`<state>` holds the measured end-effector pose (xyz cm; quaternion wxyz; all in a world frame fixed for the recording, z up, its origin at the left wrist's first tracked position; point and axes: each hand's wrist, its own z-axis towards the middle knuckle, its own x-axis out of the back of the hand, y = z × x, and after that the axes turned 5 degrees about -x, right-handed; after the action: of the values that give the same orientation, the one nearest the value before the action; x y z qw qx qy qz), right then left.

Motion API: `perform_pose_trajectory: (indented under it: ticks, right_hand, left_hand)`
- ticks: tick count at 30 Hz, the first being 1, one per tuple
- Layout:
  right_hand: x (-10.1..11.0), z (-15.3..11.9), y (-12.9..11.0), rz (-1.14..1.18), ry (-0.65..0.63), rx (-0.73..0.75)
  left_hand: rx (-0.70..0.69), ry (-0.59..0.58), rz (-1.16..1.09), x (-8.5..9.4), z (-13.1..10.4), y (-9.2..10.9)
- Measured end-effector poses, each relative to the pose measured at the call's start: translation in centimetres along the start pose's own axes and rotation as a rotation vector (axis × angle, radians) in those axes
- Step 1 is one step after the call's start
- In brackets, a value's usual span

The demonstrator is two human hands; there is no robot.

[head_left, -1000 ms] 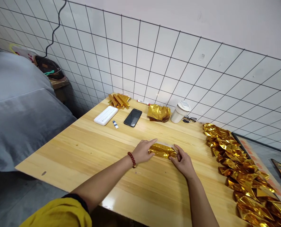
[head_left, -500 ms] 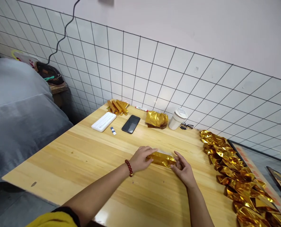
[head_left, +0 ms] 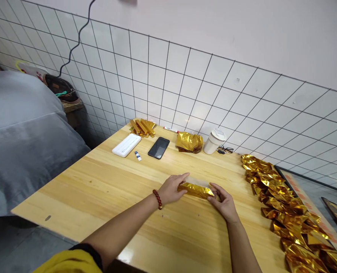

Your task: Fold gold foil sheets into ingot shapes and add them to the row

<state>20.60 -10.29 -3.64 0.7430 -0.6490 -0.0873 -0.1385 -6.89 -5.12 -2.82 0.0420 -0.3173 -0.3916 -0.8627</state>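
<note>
A sheet of gold foil (head_left: 197, 190), partly folded into a narrow strip with a pale flap along its far side, lies between my hands over the wooden table (head_left: 106, 189). Its left end is gripped by my left hand (head_left: 172, 189), which has a red bead bracelet at the wrist. The fingers and thumb of my right hand (head_left: 223, 201) pinch the right end. Beyond my hands sits a stack of gold foil sheets (head_left: 189, 142).
Along the back are folded gold strips (head_left: 142, 128), a white power bank (head_left: 126, 145), a phone (head_left: 158, 148), a marker (head_left: 170, 129), a cup (head_left: 214, 141) and glasses (head_left: 225, 150). Crumpled gold pieces (head_left: 287, 212) line the right side. A person in grey (head_left: 29, 144) is at left.
My right hand has closed on the foil's right end. The foil's gold part looks narrower, and more of the pale flap shows behind it. The view has shifted slightly.
</note>
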Motion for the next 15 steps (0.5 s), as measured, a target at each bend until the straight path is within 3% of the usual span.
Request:
perform_pose_trajectory:
  ticks: [5,10,15]
  right_hand:
    - [0.1,-0.1,0.1,-0.023,-0.029,-0.061]
    - [0.1,0.0,-0.5,-0.069,-0.051,-0.042]
    - [0.4,0.1,-1.3,-0.08,-0.175,0.077]
  left_hand:
    - [-0.012,0.011,-0.022,0.0,0.0,0.2]
    - [-0.21,0.03,0.022,0.3,0.0,0.3]
    - [-0.357,-0.026,0.086,0.5,0.1,0.6]
